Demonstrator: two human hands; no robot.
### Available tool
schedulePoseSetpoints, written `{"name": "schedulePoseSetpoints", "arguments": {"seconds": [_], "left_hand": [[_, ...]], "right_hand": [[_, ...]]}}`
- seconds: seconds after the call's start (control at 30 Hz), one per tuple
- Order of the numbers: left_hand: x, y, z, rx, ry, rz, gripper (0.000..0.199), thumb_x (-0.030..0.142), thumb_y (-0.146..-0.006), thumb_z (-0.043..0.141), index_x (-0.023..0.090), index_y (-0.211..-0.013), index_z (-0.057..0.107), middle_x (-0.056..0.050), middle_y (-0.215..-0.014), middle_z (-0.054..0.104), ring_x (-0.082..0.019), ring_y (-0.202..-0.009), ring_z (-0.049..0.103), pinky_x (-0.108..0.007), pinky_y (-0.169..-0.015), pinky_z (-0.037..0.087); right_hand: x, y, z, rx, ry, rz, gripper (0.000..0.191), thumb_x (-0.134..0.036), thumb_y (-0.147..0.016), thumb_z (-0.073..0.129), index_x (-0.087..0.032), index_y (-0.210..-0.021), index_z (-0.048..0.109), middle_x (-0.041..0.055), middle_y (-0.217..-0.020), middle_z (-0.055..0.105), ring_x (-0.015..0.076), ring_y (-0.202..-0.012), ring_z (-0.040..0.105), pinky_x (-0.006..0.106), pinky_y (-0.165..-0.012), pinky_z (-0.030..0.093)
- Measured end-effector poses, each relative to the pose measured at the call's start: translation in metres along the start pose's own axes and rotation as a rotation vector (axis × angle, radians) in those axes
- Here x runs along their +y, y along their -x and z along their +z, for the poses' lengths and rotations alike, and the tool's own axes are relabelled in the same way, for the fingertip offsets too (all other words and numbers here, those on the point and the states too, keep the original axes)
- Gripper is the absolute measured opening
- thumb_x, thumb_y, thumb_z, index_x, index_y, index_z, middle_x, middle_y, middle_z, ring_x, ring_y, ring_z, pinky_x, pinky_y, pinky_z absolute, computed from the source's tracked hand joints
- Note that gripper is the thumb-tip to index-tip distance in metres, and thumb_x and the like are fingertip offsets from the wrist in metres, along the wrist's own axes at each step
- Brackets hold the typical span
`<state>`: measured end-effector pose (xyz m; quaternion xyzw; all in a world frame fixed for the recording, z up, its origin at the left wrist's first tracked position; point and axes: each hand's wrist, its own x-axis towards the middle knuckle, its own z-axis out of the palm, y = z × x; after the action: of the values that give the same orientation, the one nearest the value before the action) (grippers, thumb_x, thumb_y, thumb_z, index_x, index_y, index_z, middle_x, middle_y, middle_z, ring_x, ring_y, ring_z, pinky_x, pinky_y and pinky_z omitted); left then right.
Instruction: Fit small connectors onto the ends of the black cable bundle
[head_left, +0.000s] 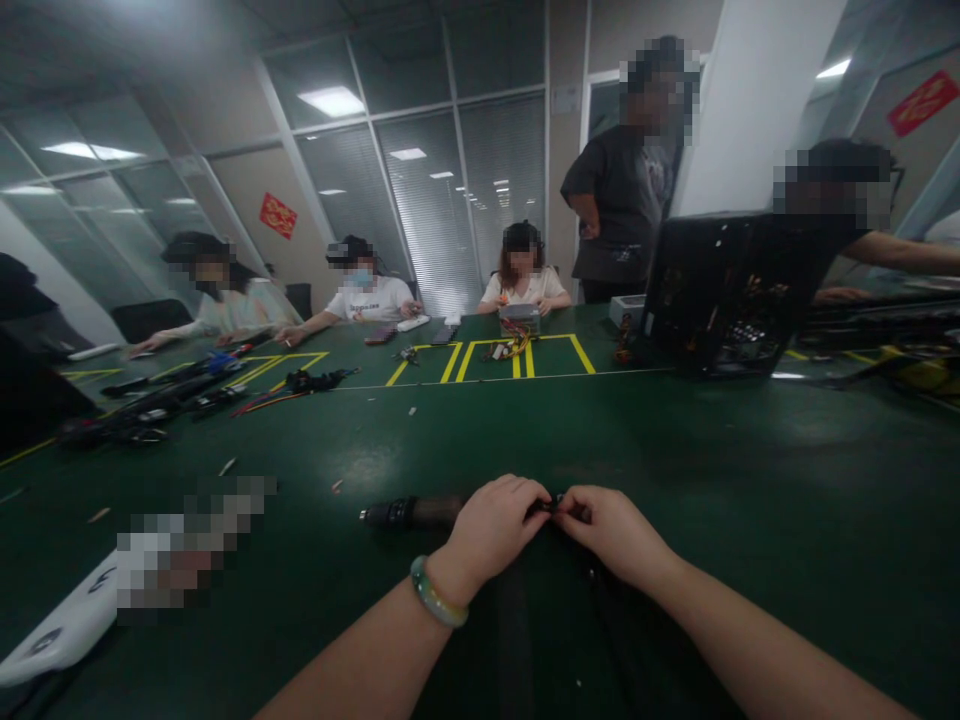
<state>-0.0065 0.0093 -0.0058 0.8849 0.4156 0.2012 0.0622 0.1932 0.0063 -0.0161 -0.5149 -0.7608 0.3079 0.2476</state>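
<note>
A dark cylindrical tool (424,512) with a metal tip at its left end lies on the green table (322,590). My left hand (499,520), its wrist in a green and yellow bangle (437,592), covers the tool's right part, thumb and fingers pinched together. Close to its right, my right hand (611,525) is pinched too, the fingertips of both nearly touching. Between them is a small dark piece (555,503), too small to make out. A dark cable (594,580) runs down beneath my right wrist.
A white device (67,625) lies at the lower left. Dark cable bundles (180,395) are at the far left, an open black case (727,300) at the back right. Several people sit or stand beyond the table. Small scraps lie mid-table.
</note>
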Motion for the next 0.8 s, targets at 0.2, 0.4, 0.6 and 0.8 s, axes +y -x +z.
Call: {"name": "schedulePoseSetpoints", "arguments": {"seconds": [0.2,0.4,0.6,0.8], "left_hand": [[-0.0001,0.0001,0.0034,0.009,-0.050,-0.080,0.013,0.025,-0.086,0.065,0.022,-0.095,0.057,0.000,-0.092,0.061,-0.018,-0.089,0.057,-0.031,-0.078,0.045],[0.0022,0.0015,-0.0021,0.058,-0.030,-0.039,0.011,0.026,-0.085,0.066,0.020,-0.091,0.059,-0.002,-0.094,0.063,-0.020,-0.092,0.058,-0.035,-0.084,0.045],[0.0040,0.0021,-0.0028,0.045,-0.037,-0.006,0.011,0.025,-0.085,0.066,0.021,-0.094,0.060,-0.001,-0.097,0.064,-0.020,-0.093,0.059,-0.037,-0.086,0.044],[0.0034,0.0017,-0.0010,0.053,-0.031,-0.020,0.017,0.022,-0.084,0.068,0.022,-0.099,0.060,-0.001,-0.097,0.065,-0.020,-0.093,0.059,-0.036,-0.085,0.045]], "right_hand": [[0.0007,-0.0006,-0.0010,0.009,0.011,-0.006,0.012,-0.028,-0.087,0.057,-0.022,-0.082,0.067,-0.0015,-0.079,0.068,0.0156,-0.070,0.062,0.023,-0.059,0.039],[-0.0013,0.0029,-0.0043,0.000,0.016,-0.015,0.012,-0.028,-0.087,0.057,-0.023,-0.082,0.067,-0.0016,-0.082,0.068,0.0161,-0.073,0.062,0.024,-0.061,0.041],[0.0026,0.0015,-0.0025,-0.005,0.020,-0.031,0.011,-0.027,-0.086,0.057,-0.022,-0.081,0.066,-0.0007,-0.080,0.067,0.0159,-0.071,0.061,0.024,-0.061,0.041],[0.0046,0.0011,-0.0009,0.009,0.050,-0.059,0.009,-0.025,-0.085,0.059,-0.022,-0.079,0.065,-0.0021,-0.076,0.064,0.0146,-0.068,0.059,0.023,-0.059,0.039]]}}
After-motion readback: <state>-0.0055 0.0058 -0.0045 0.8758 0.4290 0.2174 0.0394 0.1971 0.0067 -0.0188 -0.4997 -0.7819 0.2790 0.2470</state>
